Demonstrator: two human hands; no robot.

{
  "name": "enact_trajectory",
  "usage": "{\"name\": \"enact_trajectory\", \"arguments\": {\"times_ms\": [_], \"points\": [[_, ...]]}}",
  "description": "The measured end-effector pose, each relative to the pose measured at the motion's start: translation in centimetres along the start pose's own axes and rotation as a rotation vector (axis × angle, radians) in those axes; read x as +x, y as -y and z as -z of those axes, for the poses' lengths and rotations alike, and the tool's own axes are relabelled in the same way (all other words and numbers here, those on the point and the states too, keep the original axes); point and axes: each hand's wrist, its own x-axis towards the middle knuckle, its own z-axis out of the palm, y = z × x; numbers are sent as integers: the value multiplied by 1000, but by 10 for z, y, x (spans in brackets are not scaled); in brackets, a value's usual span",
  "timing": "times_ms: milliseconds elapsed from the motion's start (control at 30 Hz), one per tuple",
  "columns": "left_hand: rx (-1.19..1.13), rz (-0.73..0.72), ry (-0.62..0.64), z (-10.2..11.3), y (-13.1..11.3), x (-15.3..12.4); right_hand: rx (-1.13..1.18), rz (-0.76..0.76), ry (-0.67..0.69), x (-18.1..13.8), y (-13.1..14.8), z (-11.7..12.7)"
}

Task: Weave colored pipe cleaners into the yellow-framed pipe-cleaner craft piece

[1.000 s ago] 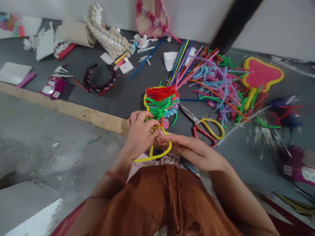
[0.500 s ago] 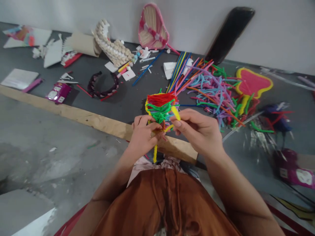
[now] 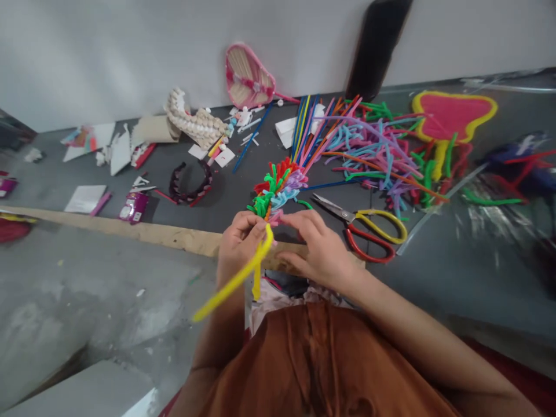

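Observation:
My left hand is closed round the base of a bunch of folded pipe cleaners in red, green, purple and blue. A yellow pipe cleaner runs out of that grip, its two ends hanging down toward my lap. My right hand pinches the same base from the right, fingers pressed against the bunch where the yellow one wraps it. Both hands are held just above the edge of a wooden strip.
Red-and-yellow scissors lie right of my hands. A heap of loose pipe cleaners spreads behind, with a pink-and-yellow shape, a dark headband, a purple packet, a pink racket shape and paper scraps along the wall.
The yellow pipe cleaner's free end has swung from up near my right fingers down to the lower left. My right hand dropped back to the base. The bunch tilted and the view shifted.

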Motion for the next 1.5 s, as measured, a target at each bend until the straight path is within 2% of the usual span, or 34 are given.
{"name": "enact_trajectory", "arguments": {"times_ms": [100,267,500,800,1033,1133,1233,1333,1433,1500], "points": [[-16,15,18,-2,2,-1,33,-63,-46,7,5,-9],[-8,42,63,0,7,-3,228,-82,-150,18,-1,-9],[140,-37,117,-1,7,-6,230,-195,-103,21,-6,-4],[459,-251,147,-6,7,-14,276,-270,-94,9,-13,-5],[625,-298,120,-12,5,-20,281,-306,-56,-2,-17,-5],[660,-312,163,-14,8,-24,248,-338,-27,-13,-22,-4],[548,-209,165,-10,20,-29,212,-396,-20,-25,-28,-4],[329,80,81,-2,37,-34,206,-438,-10,-33,-33,-4],[-81,392,141,0,46,-41,222,-465,-6,-34,-34,-4],[-360,536,135,-6,43,-45,225,-473,-5,-33,-34,-4]]}}
